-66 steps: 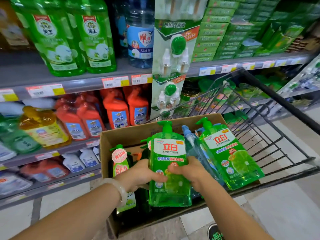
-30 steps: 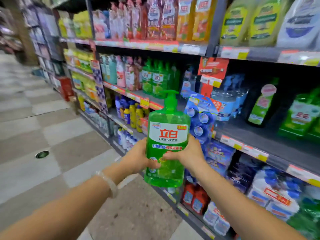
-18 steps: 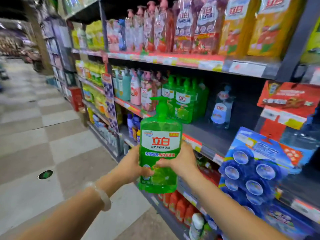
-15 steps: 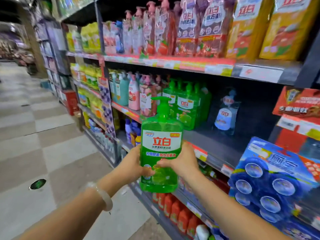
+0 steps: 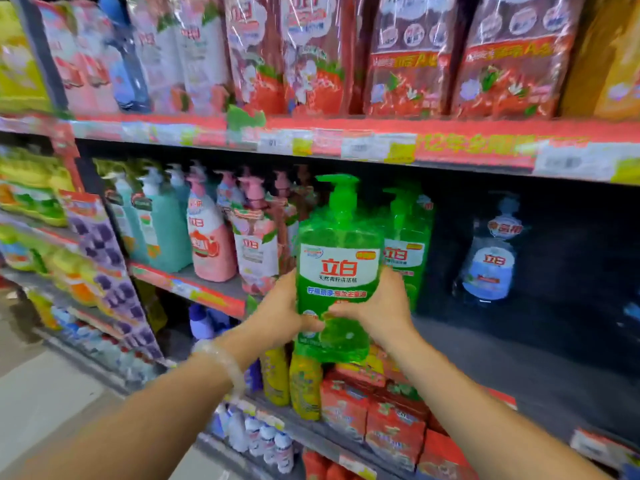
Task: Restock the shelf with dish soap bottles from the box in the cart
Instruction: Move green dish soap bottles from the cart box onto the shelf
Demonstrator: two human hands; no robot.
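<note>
1. Standing upright, the green dish soap bottle (image 5: 337, 271) has its long axis vertical, pump head at twelve o'clock and base at six; the white label faces the camera.
2. The pump spout points toward nine o'clock.
3. The left hand (image 5: 282, 311) grips the bottle's lower left side, fingers curled behind it and thumb pressed across the front below the label.
4. The right hand (image 5: 379, 306) clamps the lower right side in the same way, thumb on the front, fingers wrapped out of sight behind.
5. The bottle is in the air in front of the middle shelf (image 5: 485, 344), its base below the shelf's front edge and above the yellow bottles (image 5: 291, 382) on the tier under it.
6. One bottle is held; two hands hold it.
7. At three o'clock of the held bottle, green bottles of the same kind (image 5: 407, 251) stand on the shelf, one clearly seen; whether more stand behind it cannot be told.
8. Further toward three o'clock, one blue clear bottle (image 5: 490, 261) stands well apart in the dark back of the shelf.
9. At nine o'clock stand pink bottles (image 5: 207, 237) and teal bottles (image 5: 162, 230); blur prevents an exact count.
10. A pale bracelet (image 5: 221, 362) circles the left wrist.
</note>
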